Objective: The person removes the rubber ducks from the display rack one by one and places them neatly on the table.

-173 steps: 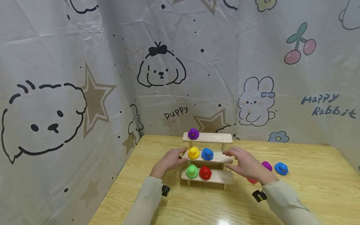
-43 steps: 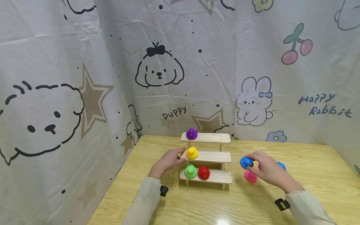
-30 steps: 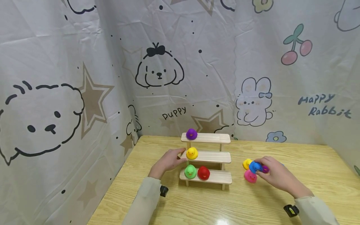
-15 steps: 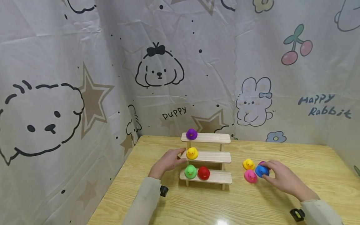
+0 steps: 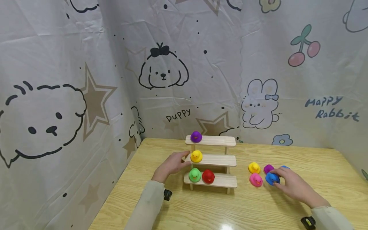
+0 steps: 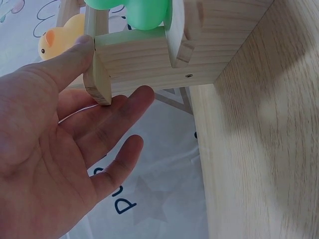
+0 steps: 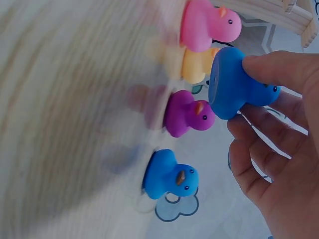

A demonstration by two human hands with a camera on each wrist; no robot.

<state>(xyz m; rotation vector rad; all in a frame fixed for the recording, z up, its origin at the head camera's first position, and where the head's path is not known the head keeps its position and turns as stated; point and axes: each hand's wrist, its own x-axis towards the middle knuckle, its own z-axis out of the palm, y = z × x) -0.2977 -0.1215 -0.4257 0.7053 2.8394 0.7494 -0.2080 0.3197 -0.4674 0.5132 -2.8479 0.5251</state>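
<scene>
My right hand [image 5: 299,187] pinches a blue duck [image 5: 272,179] between thumb and fingers; in the right wrist view the duck [image 7: 232,82] is tilted, its flat base showing a little off the table. My left hand [image 5: 172,166] holds the left end of the middle shelf of a three-tier wooden stand [image 5: 218,160]; in the left wrist view its thumb and a finger are at the shelf's end [image 6: 99,82]. A purple duck [image 5: 196,137] sits on the top tier, a yellow duck [image 5: 196,156] on the middle one, and a green duck [image 5: 195,175] and a red duck [image 5: 208,176] on the bottom.
Right of the stand, a yellow duck [image 5: 254,168], a pink duck [image 5: 256,180] and a magenta duck [image 5: 268,169] are on the wooden table [image 5: 212,210]. Another blue duck [image 7: 167,174] stands past the magenta one. A printed curtain [image 5: 212,80] hangs behind the table.
The blue duck has gone from the middle shelf to the loose ducks at the right, carried in my right hand, lately moving slightly right and nearer me. My left hand has stayed at the shelf.
</scene>
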